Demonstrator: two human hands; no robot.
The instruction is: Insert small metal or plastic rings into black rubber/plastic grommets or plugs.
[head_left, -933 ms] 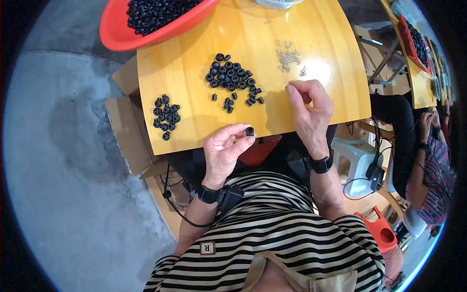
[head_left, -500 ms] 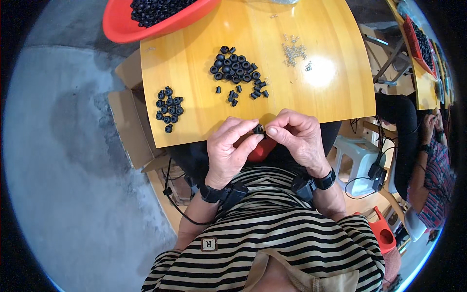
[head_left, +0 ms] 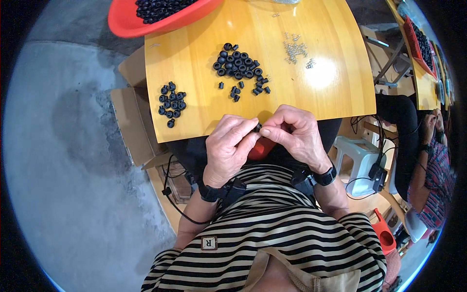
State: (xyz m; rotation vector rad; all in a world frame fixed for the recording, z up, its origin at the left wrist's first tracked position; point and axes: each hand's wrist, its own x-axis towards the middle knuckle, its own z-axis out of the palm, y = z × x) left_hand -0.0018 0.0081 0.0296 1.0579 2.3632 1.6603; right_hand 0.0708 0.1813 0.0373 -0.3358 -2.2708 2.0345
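Just off the table's near edge, my left hand (head_left: 227, 146) pinches a small black cord lock (head_left: 257, 128) between thumb and fingers. My right hand (head_left: 296, 136) has its thumb and forefinger pressed together against the right end of the same piece. The fingertips hide most of it. Farther out lie a pile of round black cord lock bodies (head_left: 237, 64) and several small black plungers (head_left: 235, 91). Tiny metal springs (head_left: 295, 49) are scattered to the right. At the left sits a cluster of cord locks (head_left: 171, 101) with plungers showing in them.
A red basin (head_left: 127, 27) of black parts stands at the far left of the wooden table (head_left: 204, 114). Cardboard boxes (head_left: 134, 117) are beside the table's left edge. To the right are a pale plastic stool (head_left: 357, 158) and another person (head_left: 433, 180) seated at another table.
My right fingertips have closed in on the cord lock, which my left hand still holds. The view has shifted slightly, so the table's piles appear a little higher and farther right.
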